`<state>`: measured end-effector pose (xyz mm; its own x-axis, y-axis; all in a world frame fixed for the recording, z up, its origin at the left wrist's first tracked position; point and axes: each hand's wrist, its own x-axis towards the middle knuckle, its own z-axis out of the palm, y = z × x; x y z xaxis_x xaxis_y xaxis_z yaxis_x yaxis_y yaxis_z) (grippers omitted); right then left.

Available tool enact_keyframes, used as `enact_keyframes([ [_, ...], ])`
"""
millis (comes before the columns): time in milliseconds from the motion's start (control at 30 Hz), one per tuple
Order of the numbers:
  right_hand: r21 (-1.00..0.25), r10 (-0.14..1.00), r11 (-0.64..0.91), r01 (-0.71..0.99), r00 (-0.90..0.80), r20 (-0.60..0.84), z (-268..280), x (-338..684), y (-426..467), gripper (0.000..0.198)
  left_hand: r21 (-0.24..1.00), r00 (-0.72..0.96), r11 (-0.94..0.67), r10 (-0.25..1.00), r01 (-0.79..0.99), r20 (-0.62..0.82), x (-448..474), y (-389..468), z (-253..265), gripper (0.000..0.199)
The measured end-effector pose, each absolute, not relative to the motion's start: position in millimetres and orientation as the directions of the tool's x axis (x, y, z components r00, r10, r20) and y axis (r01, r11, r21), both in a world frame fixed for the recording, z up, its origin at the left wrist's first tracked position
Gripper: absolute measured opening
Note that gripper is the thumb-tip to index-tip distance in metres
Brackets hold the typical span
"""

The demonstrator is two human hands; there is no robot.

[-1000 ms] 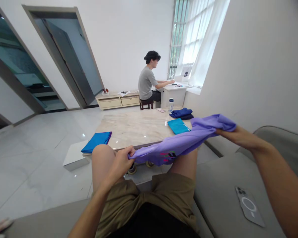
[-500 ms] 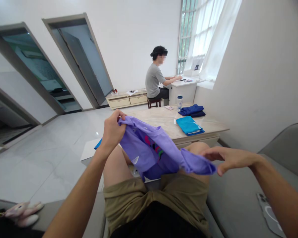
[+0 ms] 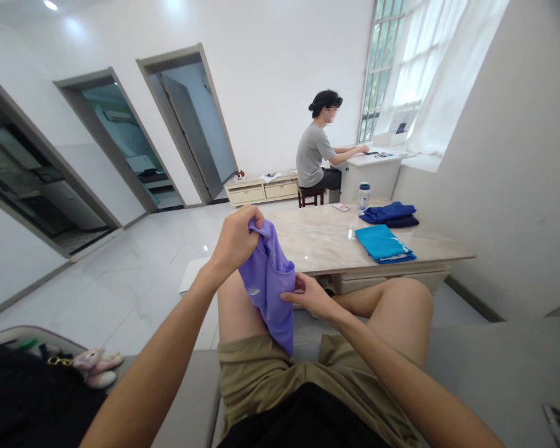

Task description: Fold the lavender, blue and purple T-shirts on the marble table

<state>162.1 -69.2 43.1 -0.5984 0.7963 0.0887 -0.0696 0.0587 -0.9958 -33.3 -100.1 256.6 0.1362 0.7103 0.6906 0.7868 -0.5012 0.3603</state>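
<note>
A purple shirt (image 3: 273, 280) hangs bunched over my lap, narrow and gathered, its lower end between my thighs. My left hand (image 3: 240, 239) is closed on its upper edge and holds it up. At the shirt's right side, my right hand (image 3: 315, 295) pinches the cloth, thumb in front and fingertips partly hidden behind the fabric. The printed design is folded out of sight; a small white mark shows on the left part.
Ahead stands a marble-topped table (image 3: 317, 246) bearing a folded bright blue garment (image 3: 382, 242), dark blue clothes (image 3: 388, 214) and a bottle (image 3: 363, 198). A black bag (image 3: 28, 398) with a plush charm (image 3: 96, 367) lies left. A person (image 3: 315, 152) sits at a white desk (image 3: 371, 174).
My right hand has swung left, bringing the shirt's spread right end in toward my left hand. The shirt has gone from stretched across my lap to gathered. The view has shifted left.
</note>
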Motion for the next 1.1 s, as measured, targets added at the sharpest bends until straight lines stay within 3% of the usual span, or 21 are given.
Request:
enact_keyframes([
  [100, -0.988, 0.827, 0.155, -0.016, -0.545, 0.139, 69.1, 180.4, -41.6, 0.045, 0.407, 0.096, -0.484, 0.726, 0.775, 0.681, -53.8, -88.6, 260.6, 0.018],
  [233, -0.841, 0.905, 0.420, 0.342, -0.230, 0.358, 133.7, 211.4, 2.2, 0.021, 0.678, -0.122, -0.356, 0.826, 0.644, 0.550, -80.1, -76.1, 235.9, 0.018],
  [300, -0.696, 0.842, 0.492, 0.523, -0.081, 0.534, 169.2, 220.7, 13.6, 0.021, 0.791, -0.235, -0.286, 0.852, 0.540, 0.468, -88.0, -75.6, 214.8, 0.029],
  [400, -0.489, 0.690, 0.557, 0.671, -0.046, 0.722, 216.7, 228.2, 13.3, 0.032, 0.891, -0.299, -0.204, 0.892, 0.404, 0.340, -94.4, -78.5, 194.3, 0.052],
  [533, -0.333, 0.525, 0.627, 0.704, -0.067, 0.848, 258.0, 233.4, 9.2, 0.038, 0.913, -0.162, -0.144, 0.962, 0.381, 0.220, -95.3, -80.8, 206.2, 0.062],
  [667, -0.433, 0.457, 0.581, 0.689, 0.164, 0.874, 244.0, 232.9, 27.8, 0.038, 0.919, 0.101, -0.035, 0.995, 0.393, -0.005, -80.3, -86.2, 214.2, 0.052],
  [767, -0.576, 0.570, 0.499, 0.648, 0.255, 0.781, 206.2, 235.0, 48.3, 0.033, 0.950, 0.175, 0.006, 0.982, 0.314, -0.064, -63.9, -91.1, 196.1, 0.053],
  [833, -0.622, 0.607, 0.483, 0.616, 0.276, 0.745, 188.5, 242.5, 59.8, 0.029, 0.962, 0.142, 0.016, 0.988, 0.271, -0.056, -57.9, -89.9, 184.4, 0.055],
  [933, -0.630, 0.570, 0.536, 0.562, 0.310, 0.761, 190.4, 262.5, 72.5, 0.030, 0.976, 0.078, -0.011, 0.997, 0.217, -0.006, -59.0, -79.8, 185.5, 0.066],
  [1100, -0.524, 0.512, 0.601, 0.603, 0.212, 0.832, 233.4, 296.5, 89.6, 0.035, 0.969, 0.028, -0.107, 0.994, 0.222, 0.104, -71.9, -49.1, 229.3, 0.080],
])
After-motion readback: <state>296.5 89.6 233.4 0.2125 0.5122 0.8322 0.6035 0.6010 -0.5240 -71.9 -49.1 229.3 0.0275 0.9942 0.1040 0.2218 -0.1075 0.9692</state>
